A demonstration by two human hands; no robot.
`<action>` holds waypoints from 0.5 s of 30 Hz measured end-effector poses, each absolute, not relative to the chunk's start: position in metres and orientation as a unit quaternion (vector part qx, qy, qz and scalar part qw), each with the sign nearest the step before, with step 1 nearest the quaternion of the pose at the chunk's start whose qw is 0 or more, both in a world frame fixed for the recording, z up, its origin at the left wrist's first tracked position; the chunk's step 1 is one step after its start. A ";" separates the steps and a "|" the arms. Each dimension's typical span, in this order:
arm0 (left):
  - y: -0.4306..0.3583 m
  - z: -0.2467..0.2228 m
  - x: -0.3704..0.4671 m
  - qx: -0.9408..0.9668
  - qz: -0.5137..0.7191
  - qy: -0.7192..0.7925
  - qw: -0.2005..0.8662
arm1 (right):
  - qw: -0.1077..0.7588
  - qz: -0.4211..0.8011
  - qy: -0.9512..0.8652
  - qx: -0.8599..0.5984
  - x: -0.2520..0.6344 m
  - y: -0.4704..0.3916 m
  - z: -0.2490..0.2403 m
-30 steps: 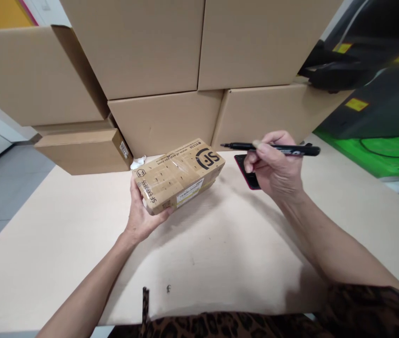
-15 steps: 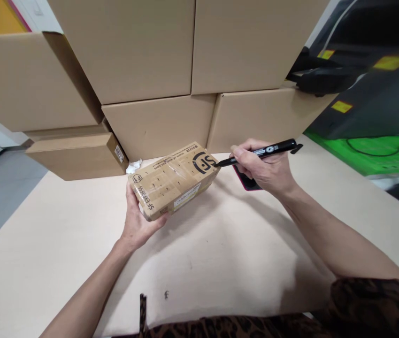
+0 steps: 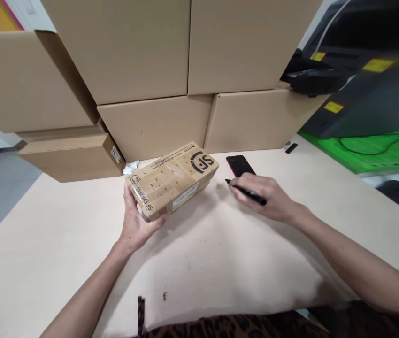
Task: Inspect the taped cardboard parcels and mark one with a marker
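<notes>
My left hand point(image 3: 138, 223) grips the near left end of a small cardboard box point(image 3: 171, 176), thumb along its near side. The box is tilted, with its printed top carrying "SF" lettering, short dark marks and clear tape. A white label point(image 3: 185, 196) shows on its near side. To the right of the box, my right hand point(image 3: 266, 195) is closed around a black marker point(image 3: 250, 193), whose tip points left and stands apart from the box. Just behind that hand a dark phone point(image 3: 241, 164) with a red edge lies on the table, partly covered by the fingers.
Large cardboard boxes point(image 3: 143, 51) are stacked along the back of the table point(image 3: 62, 253). A flatter box point(image 3: 69, 157) stands at the back left, with crumpled white paper point(image 3: 131, 167) beside it. A small black object point(image 3: 291, 148) lies at the back right, near a green surface point(image 3: 368, 150).
My right hand has drawn the marker away from the box top, down and to the right, and turned it. The phone and the small black object now show more. My left hand keeps its hold.
</notes>
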State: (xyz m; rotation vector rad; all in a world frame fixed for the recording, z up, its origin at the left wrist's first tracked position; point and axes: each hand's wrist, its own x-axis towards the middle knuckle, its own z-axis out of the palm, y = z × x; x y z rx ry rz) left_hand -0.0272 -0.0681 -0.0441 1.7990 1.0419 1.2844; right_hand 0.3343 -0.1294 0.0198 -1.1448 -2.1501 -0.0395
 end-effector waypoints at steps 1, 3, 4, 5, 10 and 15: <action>-0.068 -0.044 -0.027 0.690 0.495 0.403 0.341 | 0.293 -0.041 -0.846 -0.444 0.337 -0.131 0.008; -0.068 -0.044 -0.028 0.687 0.492 0.415 0.337 | 0.195 -0.068 -0.869 -0.451 0.340 -0.136 -0.015; -0.068 -0.043 -0.028 0.686 0.489 0.422 0.335 | 0.160 -0.068 -0.873 -0.455 0.340 -0.138 -0.025; -0.068 -0.043 -0.029 0.685 0.487 0.426 0.335 | 0.134 -0.063 -0.876 -0.459 0.340 -0.141 -0.034; -0.066 -0.043 -0.027 0.692 0.490 0.411 0.335 | 0.108 0.009 -0.860 -0.498 0.343 -0.140 -0.054; -0.066 -0.040 -0.024 0.690 0.492 0.408 0.339 | 0.151 -0.022 -0.657 -0.739 0.370 -0.108 -0.044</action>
